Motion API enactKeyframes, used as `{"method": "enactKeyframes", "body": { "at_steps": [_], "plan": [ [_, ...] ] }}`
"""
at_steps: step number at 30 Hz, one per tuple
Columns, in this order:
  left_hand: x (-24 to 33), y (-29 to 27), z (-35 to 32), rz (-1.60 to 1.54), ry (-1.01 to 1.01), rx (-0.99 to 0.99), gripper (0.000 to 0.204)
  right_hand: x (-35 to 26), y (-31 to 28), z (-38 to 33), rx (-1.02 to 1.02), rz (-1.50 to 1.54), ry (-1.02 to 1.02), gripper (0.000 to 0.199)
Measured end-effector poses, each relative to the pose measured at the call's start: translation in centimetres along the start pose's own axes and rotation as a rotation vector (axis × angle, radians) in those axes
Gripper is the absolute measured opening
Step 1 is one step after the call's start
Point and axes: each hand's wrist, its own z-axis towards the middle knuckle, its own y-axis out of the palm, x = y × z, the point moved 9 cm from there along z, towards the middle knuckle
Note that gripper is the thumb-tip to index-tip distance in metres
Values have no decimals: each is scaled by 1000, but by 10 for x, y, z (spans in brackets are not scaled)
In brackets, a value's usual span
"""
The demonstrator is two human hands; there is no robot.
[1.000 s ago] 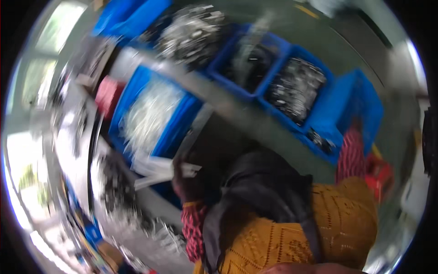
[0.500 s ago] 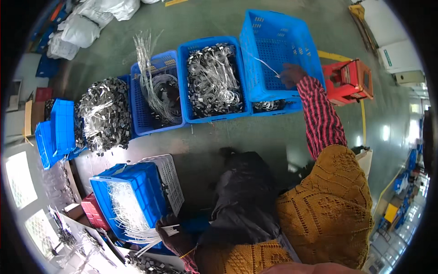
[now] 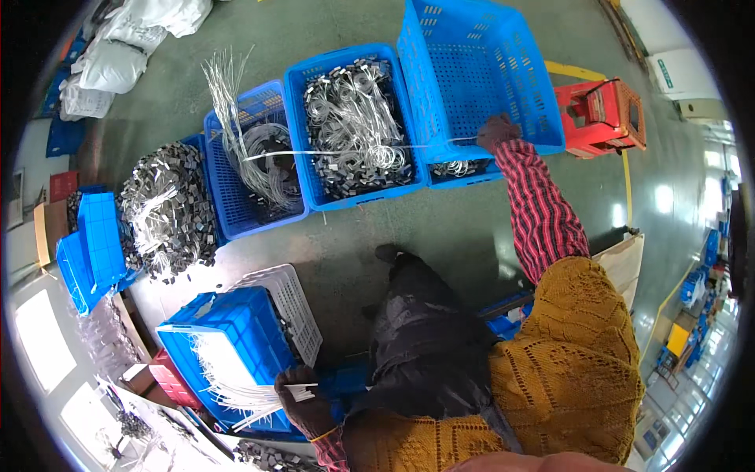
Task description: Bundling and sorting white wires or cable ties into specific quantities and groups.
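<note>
My left hand (image 3: 305, 403), in a dark glove, is closed round a bundle of thin white strips (image 3: 263, 399). It sits beside a tipped blue crate (image 3: 263, 326) whose open side shows many more white strips (image 3: 216, 366). Out to the right, my gloved right hand (image 3: 499, 132) is at the near rim of a large blue basket (image 3: 464, 79), fingers closed. One long thin white strip (image 3: 346, 151) runs leftward from it across the neighbouring baskets; the fingers hide its gripped end.
A blue basket of coiled silvery wires with dark tags (image 3: 358, 130) stands beside a purple-blue basket with a tall wire bundle (image 3: 228, 118). Further left is a heap of tagged pieces (image 3: 169, 208). A red plastic stool (image 3: 598, 118) stands right of the large basket; white sacks (image 3: 110, 63) lie far left.
The strip at my right hand has swung from pointing up into the large basket to lying leftward across the other baskets. My right hand has shifted to the basket's near rim. The view has tilted slightly.
</note>
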Motion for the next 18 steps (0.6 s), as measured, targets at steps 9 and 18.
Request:
{"method": "enactKeyframes", "body": {
  "at_steps": [9, 18],
  "plan": [
    [-50, 118, 25, 414, -224, -137, 52, -141, -146, -97, 317, 809, -523, 10],
    [-80, 254, 70, 122, -242, -484, 37, -295, -162, -244, -96, 1524, -695, 34]
  ]
}}
